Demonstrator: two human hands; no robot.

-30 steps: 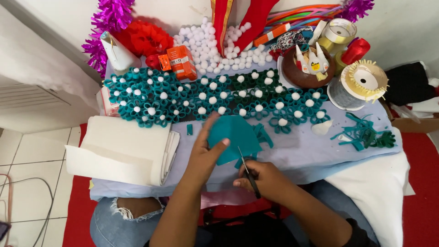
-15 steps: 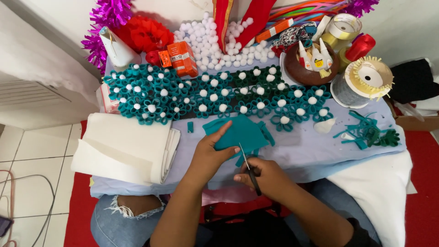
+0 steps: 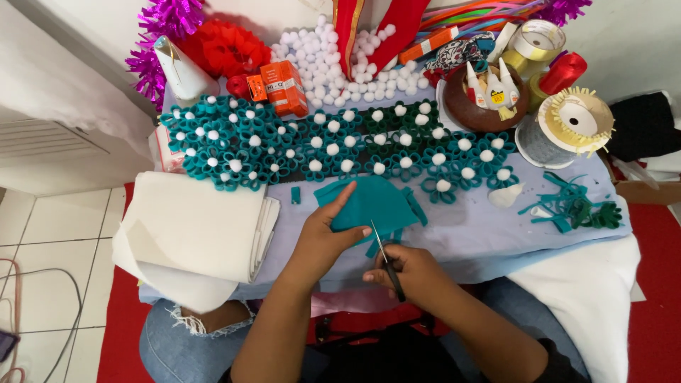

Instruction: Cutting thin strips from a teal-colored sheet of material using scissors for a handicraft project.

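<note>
A piece of teal felt point(image 3: 372, 202), soft and matte with a rounded upper edge and narrow strips hanging from its lower side, is held at the near middle of the bench point(image 3: 489, 234), which is covered with a pale lilac cloth. The felt is pinched at its left edge by the left hand point(image 3: 323, 237), whose thumb and fingers are closed on the material. A pair of slim metal scissors point(image 3: 386, 262) with dark handles is gripped by the right hand point(image 3: 411, 273), the fingers clamped around the handles; the thin blades are pointed up into the lower edge of the felt.

Beyond the felt, a broad band of looped teal and dark green felt flowers point(image 3: 333, 145) is laid across the bench, each topped by a small white fluffy pompom. A heap of loose white pompoms point(image 3: 333, 60) is piled behind them, beside a small orange carton point(image 3: 284, 86). To the left, a thick folded stack of cream felt point(image 3: 198, 227) is draped over the bench edge. To the right, a round brown bowl point(image 3: 461, 106) holding small pointed glue bottles can be seen, next to a spool of fringed cream ribbon point(image 3: 576, 119). Felt scraps and strips point(image 3: 574, 209) in teal and green are scattered near the right edge.
</note>
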